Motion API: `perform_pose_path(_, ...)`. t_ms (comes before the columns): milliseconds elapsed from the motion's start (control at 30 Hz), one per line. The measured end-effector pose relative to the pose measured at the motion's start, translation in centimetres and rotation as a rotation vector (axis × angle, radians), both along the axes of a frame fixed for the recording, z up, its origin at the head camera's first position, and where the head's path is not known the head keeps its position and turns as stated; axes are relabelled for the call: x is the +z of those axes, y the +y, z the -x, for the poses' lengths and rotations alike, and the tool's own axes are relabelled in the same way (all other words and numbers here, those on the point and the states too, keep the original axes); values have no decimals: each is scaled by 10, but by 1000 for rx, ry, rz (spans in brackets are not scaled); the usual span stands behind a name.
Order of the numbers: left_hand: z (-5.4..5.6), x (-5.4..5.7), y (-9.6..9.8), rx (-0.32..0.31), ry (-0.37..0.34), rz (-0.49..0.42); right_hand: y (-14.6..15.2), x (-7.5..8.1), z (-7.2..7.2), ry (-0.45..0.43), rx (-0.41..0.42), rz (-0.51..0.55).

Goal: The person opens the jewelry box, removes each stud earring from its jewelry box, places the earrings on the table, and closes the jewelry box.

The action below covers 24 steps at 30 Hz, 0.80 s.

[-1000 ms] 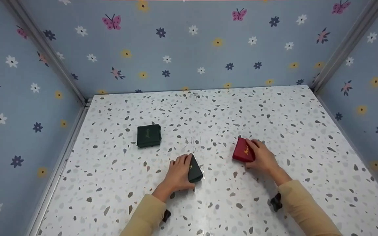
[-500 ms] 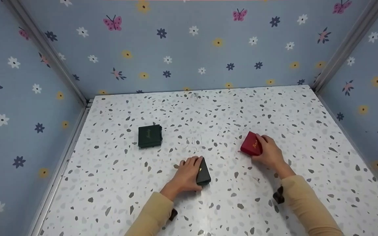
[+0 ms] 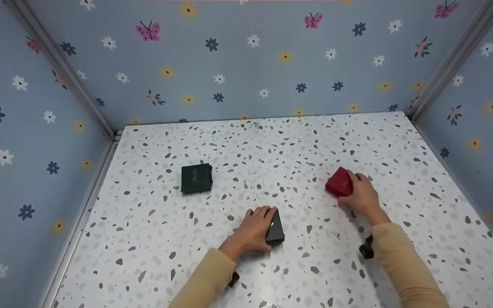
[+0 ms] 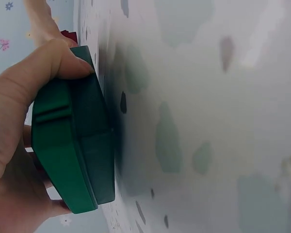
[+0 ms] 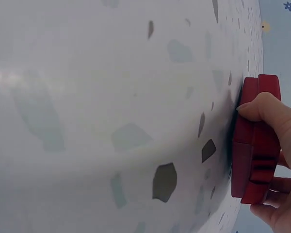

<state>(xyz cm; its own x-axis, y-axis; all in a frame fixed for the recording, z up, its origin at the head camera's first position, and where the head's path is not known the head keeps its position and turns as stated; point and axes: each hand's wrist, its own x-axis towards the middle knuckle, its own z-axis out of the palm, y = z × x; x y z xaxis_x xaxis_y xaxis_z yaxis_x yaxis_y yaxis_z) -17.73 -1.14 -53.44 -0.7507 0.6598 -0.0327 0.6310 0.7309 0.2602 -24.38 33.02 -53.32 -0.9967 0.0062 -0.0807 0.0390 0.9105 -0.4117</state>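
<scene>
My left hand [image 3: 253, 229] grasps the green box [image 3: 274, 229], my right hand [image 3: 362, 194] the red box [image 3: 340, 182], both on the table [image 3: 306, 141].

white speckled table [image 3: 315, 141], grey and dark flecks. lying on it: dark green box [image 3: 196, 178] at the left, flat and alone; second dark green box [image 3: 275, 229] near the front middle; red box [image 3: 340, 182] at the right, well apart.
</scene>
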Motion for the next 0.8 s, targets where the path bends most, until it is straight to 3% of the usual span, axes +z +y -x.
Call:
perform_pose_path(233,1,-2,7,-35,23,14,8,3,4,44,-34,-4)
perform_pose_path(467,1,-4,11,-70,41,34,18,2,8,26,-70,-5)
perform_pose_path(800,2,-3,15,-74,2,42,27,1,10,6,-148,37)
